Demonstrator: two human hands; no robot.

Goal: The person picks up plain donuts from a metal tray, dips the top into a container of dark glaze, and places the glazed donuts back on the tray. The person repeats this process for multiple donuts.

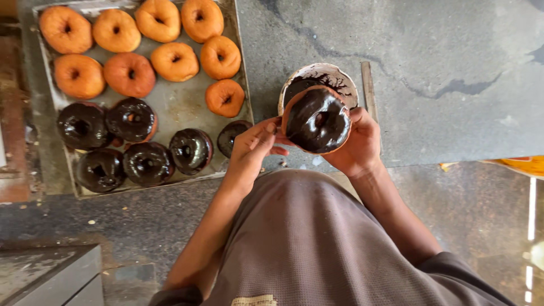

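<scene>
The right hand [358, 141] grips a round doughnut freshly coated in glossy dark chocolate glaze [317, 120], fingers curled under its plain brown rim so that the wet face tilts up toward the camera. The left hand [252, 148] closes lightly on the doughnut's left edge, fingertips pinching the rim and steadying it. The doughnut hangs in the air just in front of a small round white bowl smeared with chocolate glaze [321, 79], which stands on the grey stone counter [453, 73] just right of the tray.

To the left lies a flat rectangular metal baking tray [175, 107]. Its far half carries plain golden-brown ring doughnuts [129, 73] in loose rows; its near half carries chocolate-glazed ring doughnuts [148, 163], with one more at the tray's right edge just beside the left hand.

Judging by this layout, the step in hand is the end of a dip: the glaze is on and the piece is being turned face up. The next move seems to call for carrying it leftward, level, touching only the bare rim, and setting it into the open spot on the near right part of the tray without brushing its wet neighbours.
</scene>
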